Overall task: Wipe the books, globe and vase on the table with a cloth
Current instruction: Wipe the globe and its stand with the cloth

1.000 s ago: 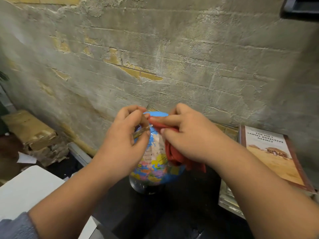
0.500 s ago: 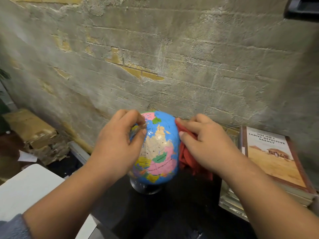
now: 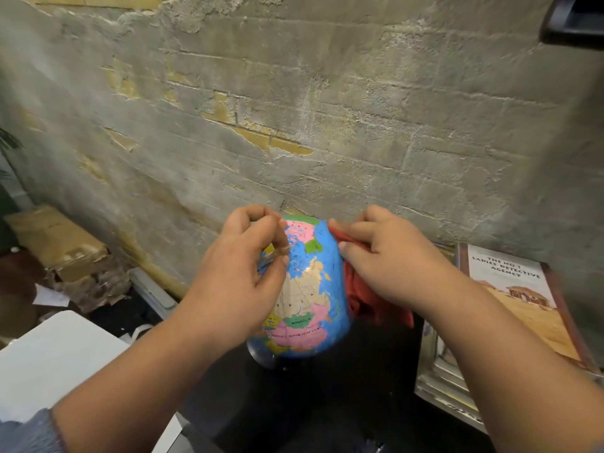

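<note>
A small blue globe (image 3: 310,289) with coloured countries stands on a black table (image 3: 327,403) close to the wall. My left hand (image 3: 235,282) grips the clear arc of its stand on the left side, fingers curled round it. My right hand (image 3: 389,259) presses a red cloth (image 3: 366,299) against the globe's right side, with the cloth bunched under the palm. A stack of books (image 3: 523,305) lies at the right; its top cover shows a sandy scene. No vase is in view.
A rough plastered brick wall (image 3: 327,125) rises right behind the globe. Left of the table are a white surface (image 3: 58,354), a cardboard box (image 3: 55,237) and crumpled paper on the floor. A dark object (image 3: 575,21) hangs at the top right corner.
The globe has turned under my hands, showing Russia and Mongolia now. My right hand with the cloth slid from the globe's top down to its right side. My left hand kept its grip.
</note>
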A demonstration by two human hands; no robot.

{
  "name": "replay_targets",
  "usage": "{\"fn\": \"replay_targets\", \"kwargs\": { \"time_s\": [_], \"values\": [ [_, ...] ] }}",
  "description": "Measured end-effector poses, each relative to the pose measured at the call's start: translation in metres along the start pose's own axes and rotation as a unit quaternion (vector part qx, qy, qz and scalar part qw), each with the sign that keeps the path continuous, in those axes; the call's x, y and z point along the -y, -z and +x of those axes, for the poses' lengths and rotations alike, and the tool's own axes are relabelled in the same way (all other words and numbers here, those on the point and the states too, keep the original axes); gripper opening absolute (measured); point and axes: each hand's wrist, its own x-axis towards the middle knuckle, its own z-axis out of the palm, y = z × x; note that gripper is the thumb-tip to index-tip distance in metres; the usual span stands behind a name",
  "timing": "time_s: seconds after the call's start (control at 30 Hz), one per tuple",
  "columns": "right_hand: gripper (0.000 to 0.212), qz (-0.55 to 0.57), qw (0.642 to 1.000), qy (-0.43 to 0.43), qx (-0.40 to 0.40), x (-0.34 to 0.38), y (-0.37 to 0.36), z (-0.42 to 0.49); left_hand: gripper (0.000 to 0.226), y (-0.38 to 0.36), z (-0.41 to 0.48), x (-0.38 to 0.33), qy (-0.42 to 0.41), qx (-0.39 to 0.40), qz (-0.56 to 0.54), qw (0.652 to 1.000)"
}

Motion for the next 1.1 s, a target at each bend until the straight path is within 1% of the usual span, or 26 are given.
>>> {"fn": "replay_targets", "kwargs": {
  "time_s": [0.07, 0.1, 0.13, 0.17, 0.27, 0.3, 0.37, 0.43, 0.47, 0.53, 0.6, 0.63, 0.7, 0.8, 0.93, 0.97, 1.03, 1.1],
  "values": [
    [0.034, 0.008, 0.996, 0.086, 0.014, 0.018, 0.004, -0.005, 0.007, -0.002, -0.001, 0.000, -0.005, -0.003, -0.012, 1.000],
    [0.034, -0.001, 0.993, 0.114, 0.030, 0.026, 0.004, -0.005, 0.008, -0.003, -0.001, 0.000, -0.014, -0.010, -0.015, 1.000],
    [0.033, -0.015, 0.992, 0.121, 0.043, 0.032, 0.004, -0.002, 0.009, -0.003, -0.001, 0.000, -0.022, -0.018, -0.017, 0.999],
    [0.033, -0.016, 0.993, 0.104, 0.051, 0.036, 0.006, 0.003, 0.011, -0.003, -0.001, -0.001, -0.025, -0.021, -0.021, 0.999],
    [0.031, 0.018, 0.997, 0.007, 0.073, 0.029, 0.011, 0.027, 0.018, -0.002, -0.001, 0.001, -0.016, 0.001, -0.035, 0.999],
    [0.030, 0.049, 0.995, -0.023, 0.085, 0.022, 0.013, 0.033, 0.018, -0.002, -0.002, 0.001, -0.017, 0.009, -0.039, 0.999],
    [0.028, 0.149, 0.981, -0.083, 0.093, 0.004, 0.011, 0.040, 0.018, -0.001, -0.002, 0.002, -0.021, 0.017, -0.043, 0.999],
    [0.024, 0.236, 0.957, -0.151, 0.073, -0.018, 0.001, 0.039, 0.017, 0.001, -0.002, 0.002, -0.021, 0.022, -0.042, 0.999],
    [0.023, 0.284, 0.938, -0.189, 0.059, -0.027, -0.006, 0.035, 0.016, 0.001, -0.002, 0.003, -0.021, 0.023, -0.043, 0.999],
    [0.021, 0.381, 0.889, -0.251, 0.045, -0.042, -0.022, 0.024, 0.012, 0.002, 0.000, 0.006, -0.018, 0.017, -0.045, 0.999],
    [0.022, 0.464, 0.833, -0.298, 0.052, -0.051, -0.038, 0.009, 0.006, 0.002, 0.004, 0.009, -0.013, 0.002, -0.049, 0.999],
    [0.022, 0.482, 0.815, -0.315, 0.057, -0.053, -0.046, 0.001, 0.004, 0.003, 0.005, 0.011, -0.008, -0.005, -0.048, 0.999],
    [0.023, 0.487, 0.803, -0.338, 0.065, -0.057, -0.063, -0.013, 0.004, 0.004, 0.007, 0.017, 0.012, -0.016, -0.045, 0.999],
    [0.025, 0.506, 0.789, -0.343, 0.059, -0.056, -0.080, -0.030, 0.018, 0.006, 0.012, 0.029, 0.053, -0.042, -0.043, 0.997],
    [0.025, 0.570, 0.757, -0.319, 0.024, -0.051, -0.079, -0.037, 0.003, 0.015, 0.024, 0.045, 0.132, -0.077, -0.135, 0.979],
    [0.026, 0.580, 0.753, -0.310, 0.022, -0.050, -0.077, -0.038, 0.008, 0.017, 0.027, 0.048, 0.142, -0.083, -0.157, 0.974],
    [0.027, 0.585, 0.758, -0.287, 0.026, -0.047, -0.071, -0.038, 0.014, 0.022, 0.035, 0.055, 0.154, -0.088, -0.196, 0.964],
    [0.027, 0.575, 0.773, -0.266, 0.033, -0.044, -0.069, -0.038, 0.017, 0.026, 0.043, 0.063, 0.166, -0.095, -0.228, 0.955]
  ]
}}
